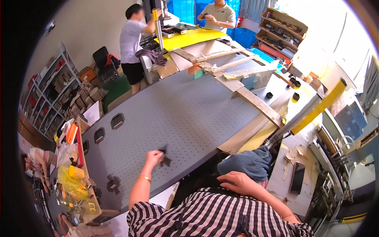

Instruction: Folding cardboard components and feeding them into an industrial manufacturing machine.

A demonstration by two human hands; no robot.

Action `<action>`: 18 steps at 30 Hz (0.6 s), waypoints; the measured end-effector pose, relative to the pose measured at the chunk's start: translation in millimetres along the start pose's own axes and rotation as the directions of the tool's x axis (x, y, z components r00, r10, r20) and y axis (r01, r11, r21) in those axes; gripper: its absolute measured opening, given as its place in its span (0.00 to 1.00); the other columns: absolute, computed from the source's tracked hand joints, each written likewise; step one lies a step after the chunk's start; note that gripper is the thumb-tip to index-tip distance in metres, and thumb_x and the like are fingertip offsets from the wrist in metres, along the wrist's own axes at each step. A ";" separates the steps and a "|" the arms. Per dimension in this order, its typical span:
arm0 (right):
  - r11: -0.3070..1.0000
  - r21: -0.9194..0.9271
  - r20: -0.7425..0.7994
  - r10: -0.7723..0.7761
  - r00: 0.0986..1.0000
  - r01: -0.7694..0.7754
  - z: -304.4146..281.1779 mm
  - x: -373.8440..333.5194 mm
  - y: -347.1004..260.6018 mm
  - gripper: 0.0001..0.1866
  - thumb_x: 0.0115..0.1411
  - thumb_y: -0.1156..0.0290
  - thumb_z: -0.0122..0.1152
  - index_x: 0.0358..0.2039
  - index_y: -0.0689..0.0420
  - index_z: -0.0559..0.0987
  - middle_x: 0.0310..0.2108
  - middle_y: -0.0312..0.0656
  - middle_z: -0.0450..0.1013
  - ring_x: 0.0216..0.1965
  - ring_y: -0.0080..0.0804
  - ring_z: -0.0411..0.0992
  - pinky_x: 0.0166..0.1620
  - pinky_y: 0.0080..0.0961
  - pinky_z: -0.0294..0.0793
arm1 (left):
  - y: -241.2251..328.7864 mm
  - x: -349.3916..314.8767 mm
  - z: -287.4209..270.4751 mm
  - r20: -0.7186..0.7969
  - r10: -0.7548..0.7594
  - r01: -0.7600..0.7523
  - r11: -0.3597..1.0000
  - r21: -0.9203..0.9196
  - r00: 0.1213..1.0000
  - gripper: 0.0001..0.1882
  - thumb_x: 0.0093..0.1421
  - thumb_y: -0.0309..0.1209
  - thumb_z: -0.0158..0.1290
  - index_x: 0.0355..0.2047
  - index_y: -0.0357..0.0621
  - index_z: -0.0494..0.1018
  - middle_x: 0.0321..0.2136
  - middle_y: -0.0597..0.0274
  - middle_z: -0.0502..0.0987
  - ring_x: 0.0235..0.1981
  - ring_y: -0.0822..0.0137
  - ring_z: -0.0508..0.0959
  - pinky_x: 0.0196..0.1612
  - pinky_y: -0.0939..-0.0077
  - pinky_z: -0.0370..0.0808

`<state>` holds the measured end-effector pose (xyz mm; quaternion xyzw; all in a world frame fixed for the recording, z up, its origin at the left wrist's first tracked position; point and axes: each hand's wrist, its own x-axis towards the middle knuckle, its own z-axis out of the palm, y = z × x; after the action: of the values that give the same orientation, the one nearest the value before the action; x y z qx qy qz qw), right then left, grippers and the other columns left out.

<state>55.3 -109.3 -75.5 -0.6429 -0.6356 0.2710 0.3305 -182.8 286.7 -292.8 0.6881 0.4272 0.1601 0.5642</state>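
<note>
My left hand (153, 158) is closed on a small dark piece (163, 150) just over the grey perforated table surface (169, 110). The piece is smeared by motion, so its exact kind does not show. My right hand (239, 182) rests in front of my striped shirt, fingers stretched out loosely with nothing in them. Beside it lies a bunched grey-blue towel (246, 164). Along the table's left side sit dark squarish pieces, among them a far one (117, 121) and one nearer (99, 135). Another dark block-like piece (113, 184) lies at the lower left.
A yellow-and-silver post (312, 114) rises at the right, near a side table with a phone (297, 178). Wooden strips (258, 104) border the far right edge. Yellow bags (73, 183) crowd the left ledge. Two people stand at a yellow board (189, 38) beyond.
</note>
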 end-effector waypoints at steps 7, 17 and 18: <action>0.981 -0.118 -0.587 0.053 0.808 -0.151 -58.0 -110.9 -9.2 0.20 0.57 0.76 0.63 0.51 0.59 0.76 0.47 0.46 0.76 0.49 0.41 0.73 0.53 0.31 0.71 | 302.7 -119.6 200.1 0.686 0.666 -0.804 0.560 -0.201 0.293 0.07 0.56 0.32 0.61 0.30 0.41 0.80 0.28 0.59 0.80 0.33 0.62 0.79 0.38 0.70 0.75; 0.936 0.045 -0.722 0.272 0.636 -0.349 -71.8 -320.4 -41.0 0.16 0.60 0.70 0.62 0.49 0.57 0.78 0.46 0.44 0.76 0.50 0.40 0.72 0.53 0.33 0.70 | 411.5 -284.6 393.6 0.757 0.550 -0.763 0.300 -0.572 -0.352 0.06 0.55 0.29 0.62 0.32 0.43 0.79 0.30 0.61 0.78 0.32 0.62 0.78 0.38 0.70 0.75; 0.937 0.145 -0.733 0.317 0.602 -0.317 -69.9 -341.5 -37.4 0.17 0.61 0.68 0.61 0.50 0.57 0.78 0.46 0.44 0.76 0.49 0.38 0.73 0.53 0.32 0.70 | 417.9 -295.2 411.4 0.759 0.521 -0.733 0.323 -0.598 -0.390 0.06 0.55 0.29 0.61 0.33 0.43 0.80 0.31 0.62 0.79 0.33 0.64 0.78 0.38 0.71 0.75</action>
<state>69.8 -456.2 -26.9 -0.7990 -0.3198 0.0379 0.5077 104.1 -202.6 37.7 0.7670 -0.4893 -0.0412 0.4130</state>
